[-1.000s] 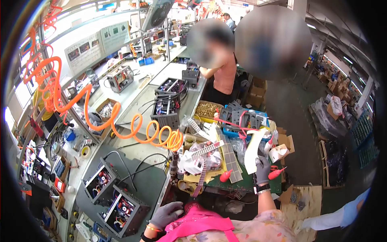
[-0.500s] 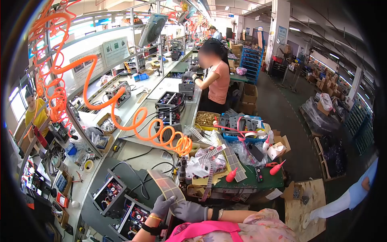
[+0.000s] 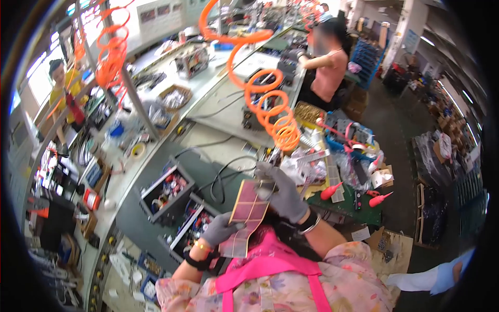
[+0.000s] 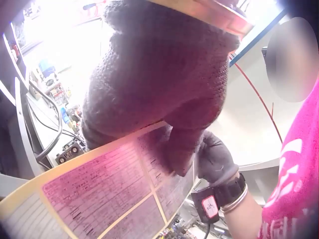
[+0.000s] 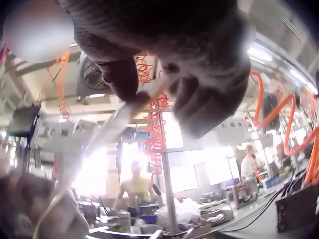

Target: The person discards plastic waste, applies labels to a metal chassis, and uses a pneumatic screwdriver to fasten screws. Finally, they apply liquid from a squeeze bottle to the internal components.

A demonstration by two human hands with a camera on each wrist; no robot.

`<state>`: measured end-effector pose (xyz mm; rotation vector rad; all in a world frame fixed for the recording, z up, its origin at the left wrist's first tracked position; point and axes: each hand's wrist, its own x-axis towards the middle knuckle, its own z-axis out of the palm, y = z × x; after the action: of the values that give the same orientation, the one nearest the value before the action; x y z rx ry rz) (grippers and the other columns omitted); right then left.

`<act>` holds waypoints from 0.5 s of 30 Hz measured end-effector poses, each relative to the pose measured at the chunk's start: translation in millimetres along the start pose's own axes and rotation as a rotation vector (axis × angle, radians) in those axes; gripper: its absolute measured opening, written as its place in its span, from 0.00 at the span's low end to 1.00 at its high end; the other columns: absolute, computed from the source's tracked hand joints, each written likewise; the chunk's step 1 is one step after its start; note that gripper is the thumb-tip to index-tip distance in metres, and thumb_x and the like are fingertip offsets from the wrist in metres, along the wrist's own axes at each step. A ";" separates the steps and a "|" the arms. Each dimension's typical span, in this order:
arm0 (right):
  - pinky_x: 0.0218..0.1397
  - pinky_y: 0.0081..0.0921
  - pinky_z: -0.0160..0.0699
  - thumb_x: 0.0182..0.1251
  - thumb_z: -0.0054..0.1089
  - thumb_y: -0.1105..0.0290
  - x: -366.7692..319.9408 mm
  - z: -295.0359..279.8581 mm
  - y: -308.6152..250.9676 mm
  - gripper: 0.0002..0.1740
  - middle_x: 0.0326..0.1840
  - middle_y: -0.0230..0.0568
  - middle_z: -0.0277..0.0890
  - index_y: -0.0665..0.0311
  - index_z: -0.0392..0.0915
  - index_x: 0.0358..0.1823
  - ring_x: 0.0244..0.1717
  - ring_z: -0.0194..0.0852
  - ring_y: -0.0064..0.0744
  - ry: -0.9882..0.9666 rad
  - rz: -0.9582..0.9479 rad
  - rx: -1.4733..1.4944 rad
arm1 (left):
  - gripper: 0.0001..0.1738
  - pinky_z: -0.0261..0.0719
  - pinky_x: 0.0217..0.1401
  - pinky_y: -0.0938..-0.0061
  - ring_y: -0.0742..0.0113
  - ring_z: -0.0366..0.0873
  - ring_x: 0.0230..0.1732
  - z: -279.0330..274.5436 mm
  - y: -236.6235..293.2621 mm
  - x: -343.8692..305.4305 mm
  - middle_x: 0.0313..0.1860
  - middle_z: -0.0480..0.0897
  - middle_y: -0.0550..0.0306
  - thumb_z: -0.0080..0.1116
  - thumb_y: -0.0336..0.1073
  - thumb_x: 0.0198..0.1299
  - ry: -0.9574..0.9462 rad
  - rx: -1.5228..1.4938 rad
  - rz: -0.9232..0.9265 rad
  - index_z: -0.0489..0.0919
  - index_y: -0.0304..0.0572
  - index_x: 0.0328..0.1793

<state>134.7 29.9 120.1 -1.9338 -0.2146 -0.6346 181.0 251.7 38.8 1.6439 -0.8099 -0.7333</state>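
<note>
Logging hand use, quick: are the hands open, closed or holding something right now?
Left hand: closed, pinching the printed sheet near its edge.
Right hand: closed, pinching the same sheet near its far end.

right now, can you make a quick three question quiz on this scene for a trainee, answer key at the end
1. What does the left hand grip?
2. True or false: the right hand is bare.
3. Which colour is the coiled hose hanging nearest the hands?
a) blue
b) orange
c) black

Key:
1. A printed sheet divided into panels.
2. False: it is gloved in grey.
3. b
</note>
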 end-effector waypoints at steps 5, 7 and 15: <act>0.43 0.21 0.79 0.60 0.54 0.81 0.3 10.3 9.2 0.21 0.43 0.41 0.79 0.69 0.72 0.57 0.41 0.80 0.26 -0.013 0.111 0.112 | 0.21 0.74 0.54 0.74 0.72 0.77 0.47 3.0 8.3 -2.8 0.48 0.81 0.58 0.61 0.34 0.60 0.117 -0.208 -0.005 0.74 0.37 0.59; 0.41 0.23 0.79 0.59 0.54 0.81 2.4 15.7 11.6 0.17 0.43 0.43 0.80 0.69 0.76 0.51 0.39 0.81 0.29 0.043 0.017 0.013 | 0.22 0.74 0.55 0.75 0.72 0.76 0.48 9.9 24.3 2.6 0.49 0.80 0.59 0.60 0.31 0.60 0.281 -0.367 0.056 0.72 0.36 0.60; 0.57 0.36 0.70 0.53 0.66 0.66 26.6 12.0 11.7 0.16 0.48 0.41 0.77 0.57 0.81 0.45 0.51 0.73 0.43 -0.159 -0.320 -0.480 | 0.18 0.73 0.54 0.78 0.75 0.75 0.47 18.0 35.9 13.0 0.45 0.79 0.60 0.59 0.27 0.58 0.564 -0.249 0.084 0.73 0.35 0.55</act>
<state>166.1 31.9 120.9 -2.4418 -0.5171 -0.7944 169.1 225.4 69.6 1.4733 -0.3625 -0.2687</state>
